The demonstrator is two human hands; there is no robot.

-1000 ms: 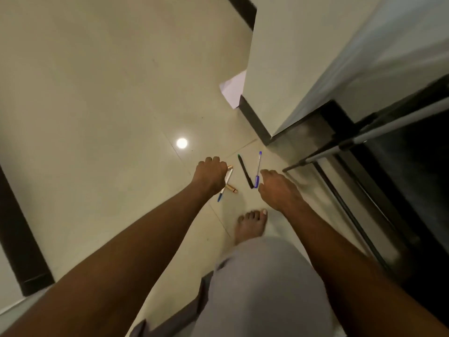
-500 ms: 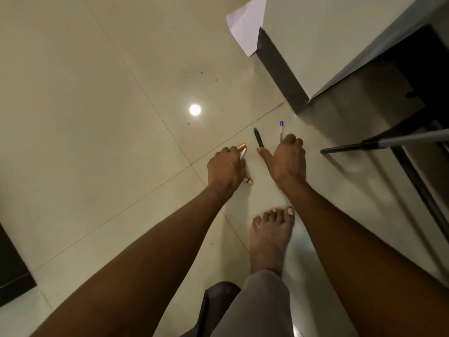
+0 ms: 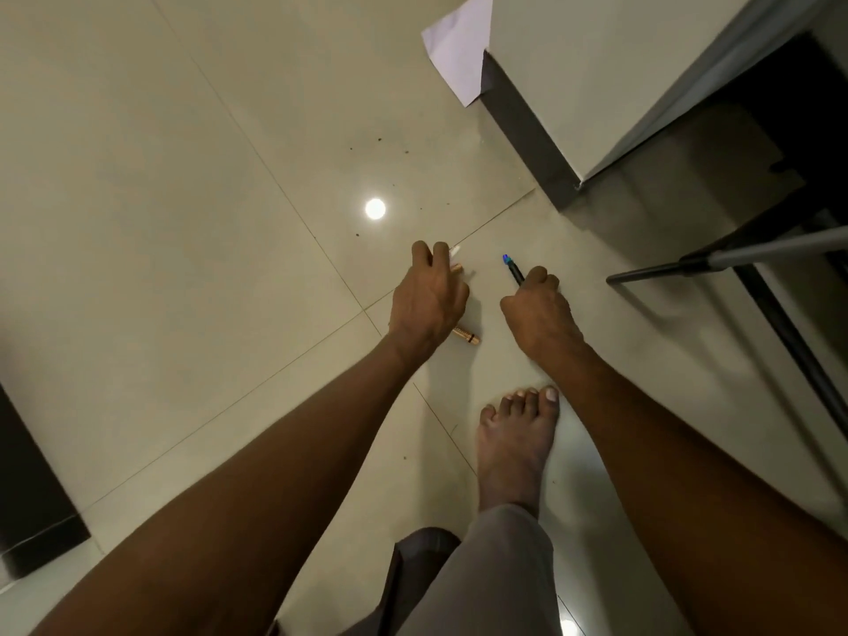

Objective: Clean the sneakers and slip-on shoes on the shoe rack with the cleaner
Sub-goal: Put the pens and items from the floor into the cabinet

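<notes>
No shoes, shoe rack or cleaner show in the head view. Both my hands reach down to pens on the tiled floor. My left hand (image 3: 429, 300) curls over a white pen (image 3: 455, 252) whose tip sticks out past the fingers, and a gold pen (image 3: 465, 335) pokes out from under the palm on the floor. My right hand (image 3: 539, 312) grips a dark pen (image 3: 514, 269) with a blue-green end pointing away from me.
My bare foot (image 3: 516, 445) stands just behind the hands. A white wall corner with a dark skirting (image 3: 523, 126) rises at the upper right, with a sheet of paper (image 3: 452, 52) beside it. A grey metal pole (image 3: 734, 257) slants in from the right. A dark panel (image 3: 32, 488) is at the left.
The camera dropped closer to the floor. My right hand closed round the dark pen and the blue pen beside it went out of sight. My left hand stayed over the white and gold pens.
</notes>
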